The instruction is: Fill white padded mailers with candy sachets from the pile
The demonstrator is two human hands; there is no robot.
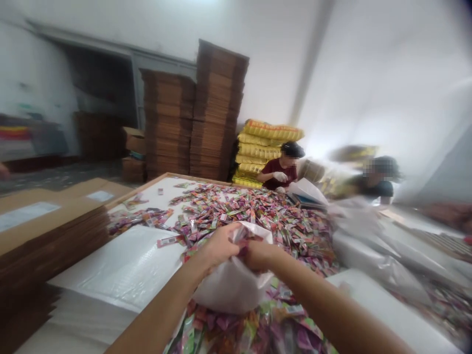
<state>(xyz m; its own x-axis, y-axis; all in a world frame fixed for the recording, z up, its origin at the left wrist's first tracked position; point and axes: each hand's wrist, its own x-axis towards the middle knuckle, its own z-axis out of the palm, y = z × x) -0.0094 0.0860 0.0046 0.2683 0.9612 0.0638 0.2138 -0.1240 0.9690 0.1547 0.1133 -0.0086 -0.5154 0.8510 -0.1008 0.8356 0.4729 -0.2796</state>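
Observation:
A white plastic bag (pixel 232 290) stands with its mouth open on a spread of small colourful packets (pixel 295 231). At the near left of the mouth, my left hand (pixel 224 243) is closed on the bag's rim. My right hand (pixel 258 254) reaches into the mouth from the right. Its fingers are hidden inside the bag, so I cannot tell whether they hold anything. More packets lie loose in front of the bag and beneath it.
Flat white bags (pixel 129 265) are stacked to the left, beside folded cardboard (pixel 73 216). Tall cardboard stacks (pixel 217 113) and yellow sacks (pixel 258 147) stand behind the table. A gloved co-worker (pixel 275 172) is at the far edge; another person (pixel 383 184) is at right among white bags (pixel 368 255).

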